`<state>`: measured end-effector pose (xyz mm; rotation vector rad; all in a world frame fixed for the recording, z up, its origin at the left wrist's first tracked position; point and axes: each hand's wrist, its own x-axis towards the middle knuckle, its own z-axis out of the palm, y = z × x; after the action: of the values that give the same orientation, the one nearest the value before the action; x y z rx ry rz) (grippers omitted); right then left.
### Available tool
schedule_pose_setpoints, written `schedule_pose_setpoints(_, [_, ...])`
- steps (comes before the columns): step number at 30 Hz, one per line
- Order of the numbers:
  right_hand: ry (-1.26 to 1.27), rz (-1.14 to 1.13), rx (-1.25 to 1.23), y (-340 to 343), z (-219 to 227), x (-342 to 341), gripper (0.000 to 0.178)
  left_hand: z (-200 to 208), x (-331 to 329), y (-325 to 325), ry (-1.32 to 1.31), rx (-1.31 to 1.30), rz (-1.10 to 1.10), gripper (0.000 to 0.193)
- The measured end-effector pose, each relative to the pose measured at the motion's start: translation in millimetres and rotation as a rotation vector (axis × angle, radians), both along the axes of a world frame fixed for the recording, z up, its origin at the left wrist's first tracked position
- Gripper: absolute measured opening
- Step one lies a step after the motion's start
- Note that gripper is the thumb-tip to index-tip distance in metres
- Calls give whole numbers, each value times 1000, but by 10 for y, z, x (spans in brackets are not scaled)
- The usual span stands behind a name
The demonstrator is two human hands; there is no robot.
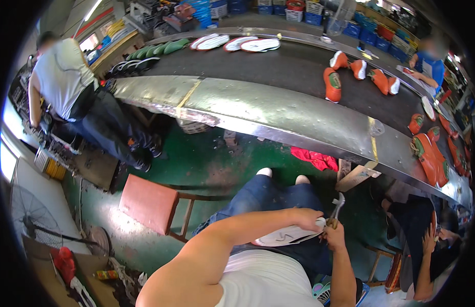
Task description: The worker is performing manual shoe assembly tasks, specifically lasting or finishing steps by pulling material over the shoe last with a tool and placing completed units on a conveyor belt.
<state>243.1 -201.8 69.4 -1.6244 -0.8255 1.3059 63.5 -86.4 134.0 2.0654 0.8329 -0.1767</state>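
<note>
On my lap lies a white shoe piece (284, 237), shaped like a sole with a dark mark on its face. My left hand (308, 219) reaches across and closes on its right end, fingers pressed together. Right beside it, my right hand (333, 236) is closed round a metal tool (341, 202) with a curved, hooked head pointing up and away. The tool looks like pincers, but its handles are mostly hidden in my grip. It meets the shoe piece's edge close to my left fingers; whether it pinches the edge I cannot make out.
A dark conveyor (222, 64) with a metal edge (278, 110) curves ahead, carrying white soles (260, 45), green pieces (175, 46) and orange shoes (332, 85). A padded stool (148, 203) stands left. People work at left (69, 77), far right (427, 66) and near right (424, 240). A fan (35, 220) stands lower left.
</note>
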Motion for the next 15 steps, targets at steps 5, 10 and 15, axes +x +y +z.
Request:
schedule_pose_setpoints(5, [145, -201, 19, -221, 130, 109, 18, -88, -7, 386, -174, -275, 1, 59])
schedule_pose_setpoints(10, [3, -50, 219, -462, 692, -162, 28, 269, -754, 401, -911, -323, 349, 60])
schedule_pose_setpoints(15, [-131, 410, 131, -489, 1205, -615, 37, 577, -1369, 316, -850, -557, 425, 87])
